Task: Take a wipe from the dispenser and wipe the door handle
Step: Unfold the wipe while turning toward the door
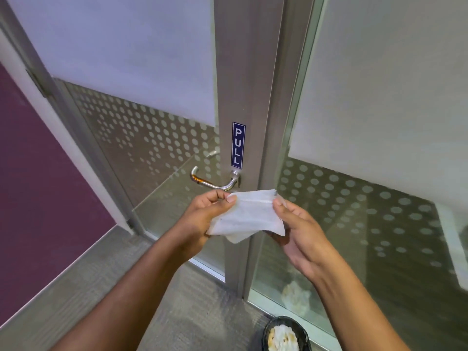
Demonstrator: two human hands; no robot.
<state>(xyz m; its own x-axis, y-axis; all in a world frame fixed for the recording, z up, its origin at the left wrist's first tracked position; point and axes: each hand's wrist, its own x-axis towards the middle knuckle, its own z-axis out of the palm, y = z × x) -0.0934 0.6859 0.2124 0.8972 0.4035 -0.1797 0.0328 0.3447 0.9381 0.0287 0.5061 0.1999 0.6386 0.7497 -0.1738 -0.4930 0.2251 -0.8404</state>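
A white wipe (249, 215) is stretched between both hands, just below the door handle. My left hand (202, 219) pinches its left edge between thumb and fingers. My right hand (296, 231) grips its right edge. The chrome lever door handle (212, 182) juts left from the metal door frame, a short way above my left hand and not touched by the wipe. A blue PULL sign (238, 145) is stuck on the frame above the handle. No dispenser is in view.
The glass door (141, 127) has frosted panels and dot patterns. A purple wall (38, 198) stands at left. A black bin (285, 334) holding crumpled white paper sits on the grey carpet at bottom centre. A fixed glass panel (379, 148) is at right.
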